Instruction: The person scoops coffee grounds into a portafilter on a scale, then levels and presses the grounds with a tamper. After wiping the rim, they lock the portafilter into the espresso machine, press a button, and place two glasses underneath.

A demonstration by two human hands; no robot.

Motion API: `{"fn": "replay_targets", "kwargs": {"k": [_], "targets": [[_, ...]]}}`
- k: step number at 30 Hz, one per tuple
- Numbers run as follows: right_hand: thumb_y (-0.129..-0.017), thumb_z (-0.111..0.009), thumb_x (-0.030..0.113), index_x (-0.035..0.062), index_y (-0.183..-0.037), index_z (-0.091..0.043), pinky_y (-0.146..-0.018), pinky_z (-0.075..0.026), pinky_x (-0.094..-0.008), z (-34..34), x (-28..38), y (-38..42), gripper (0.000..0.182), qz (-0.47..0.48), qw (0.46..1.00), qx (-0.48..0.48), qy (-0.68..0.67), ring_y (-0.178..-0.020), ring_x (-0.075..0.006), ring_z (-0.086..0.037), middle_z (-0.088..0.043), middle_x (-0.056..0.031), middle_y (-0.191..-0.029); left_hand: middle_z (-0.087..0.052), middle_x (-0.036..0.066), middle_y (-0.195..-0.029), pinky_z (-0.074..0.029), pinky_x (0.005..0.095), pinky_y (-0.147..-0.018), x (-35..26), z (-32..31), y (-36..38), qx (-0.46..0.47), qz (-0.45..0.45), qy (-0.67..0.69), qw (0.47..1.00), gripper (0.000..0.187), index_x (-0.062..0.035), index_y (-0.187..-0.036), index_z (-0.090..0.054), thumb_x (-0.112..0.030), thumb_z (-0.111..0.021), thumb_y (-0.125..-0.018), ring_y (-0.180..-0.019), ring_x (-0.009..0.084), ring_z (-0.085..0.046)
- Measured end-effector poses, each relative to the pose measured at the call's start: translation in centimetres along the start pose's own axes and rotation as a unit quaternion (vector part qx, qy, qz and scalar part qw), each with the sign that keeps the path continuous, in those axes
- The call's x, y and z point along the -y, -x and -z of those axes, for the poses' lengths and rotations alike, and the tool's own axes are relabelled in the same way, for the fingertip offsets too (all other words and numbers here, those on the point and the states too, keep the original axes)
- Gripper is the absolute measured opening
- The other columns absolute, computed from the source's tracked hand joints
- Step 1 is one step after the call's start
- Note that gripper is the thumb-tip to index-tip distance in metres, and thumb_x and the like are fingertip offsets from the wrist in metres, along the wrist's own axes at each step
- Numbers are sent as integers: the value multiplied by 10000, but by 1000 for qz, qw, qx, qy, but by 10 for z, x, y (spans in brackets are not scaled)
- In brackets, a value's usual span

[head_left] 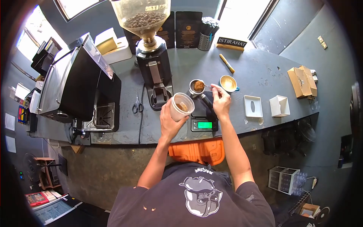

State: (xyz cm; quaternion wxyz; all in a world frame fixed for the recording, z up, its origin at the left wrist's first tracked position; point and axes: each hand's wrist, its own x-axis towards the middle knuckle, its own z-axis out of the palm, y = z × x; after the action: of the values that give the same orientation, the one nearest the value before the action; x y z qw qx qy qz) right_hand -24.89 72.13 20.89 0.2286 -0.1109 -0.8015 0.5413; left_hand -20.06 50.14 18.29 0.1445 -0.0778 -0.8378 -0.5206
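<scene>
My left hand [169, 123] is wrapped round a translucent plastic tub [177, 113], tilted a little, with some ground coffee at its bottom. In my right hand [221, 101] is a small spoon [207, 87], pinched by its handle. A heap of brown ground coffee [199, 85] sits on the spoon, over the basket of a portafilter [206, 101]. The portafilter rests on a black digital scale [194, 125] with a lit green display, whose digits I cannot read. Just beyond my right fingers stands a cup of coffee with milk foam [228, 83].
A grinder [154, 60] with beans in its hopper stands behind the tub. To the left are scissors [137, 106] and an espresso machine [79, 83]. A tissue box cover [253, 106], a white square holder [280, 106] and a cardboard box [302, 81] lie rightward.
</scene>
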Motion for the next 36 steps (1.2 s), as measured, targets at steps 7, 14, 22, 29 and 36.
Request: {"fn": "replay_targets", "kwargs": {"k": [7,14,22,29,36], "targets": [[-941,-656,98,68,-1118,-735,-782,-540,-334,4,2,11,195,185,980,47,55,-886,-232,-695,-738,-124,-997,-544,162,-1283,-411,476,-1047,-3,6,3,4,0,7,1000,950,-66,-1436,-432,-246,-907,-634,-1203,360,-531],[-930,-658,81,78,-1115,-732,-789,-535,-357,14,14,13,199,177,982,35,51,-902,-263,-679,-725,-122,-1018,-549,160,-1295,-415,468,-1050,-3,5,1,-6,-7,32,999,953,-59,-1441,-427,-229,-908,-637,-1207,350,-532],[-912,-653,47,54,-1037,-726,-727,-543,-350,52,99,45,144,261,953,149,-19,-790,-242,-685,-720,-110,-905,-543,173,-1345,-429,439,-1063,0,5,-1,-10,-57,95,994,885,-51,-1397,-457,-153,-905,-641,-1247,344,-530],[-756,-706,35,108,-1077,-701,-712,-514,-353,35,84,64,329,419,870,186,182,-794,-232,-653,-681,-37,-1003,-506,185,-1389,-445,428,-1060,-10,-3,-7,-20,-168,83,982,823,-56,-1357,-478,-99,-886,-644,-1290,344,-514],[-857,-669,87,61,-989,-713,-664,-520,-369,19,69,81,141,292,936,168,103,-725,-277,-656,-696,-97,-894,-514,172,-1362,-445,435,-1054,-15,0,-7,-16,-171,71,983,812,-55,-1343,-494,-94,-880,-630,-1263,355,-523]]}}
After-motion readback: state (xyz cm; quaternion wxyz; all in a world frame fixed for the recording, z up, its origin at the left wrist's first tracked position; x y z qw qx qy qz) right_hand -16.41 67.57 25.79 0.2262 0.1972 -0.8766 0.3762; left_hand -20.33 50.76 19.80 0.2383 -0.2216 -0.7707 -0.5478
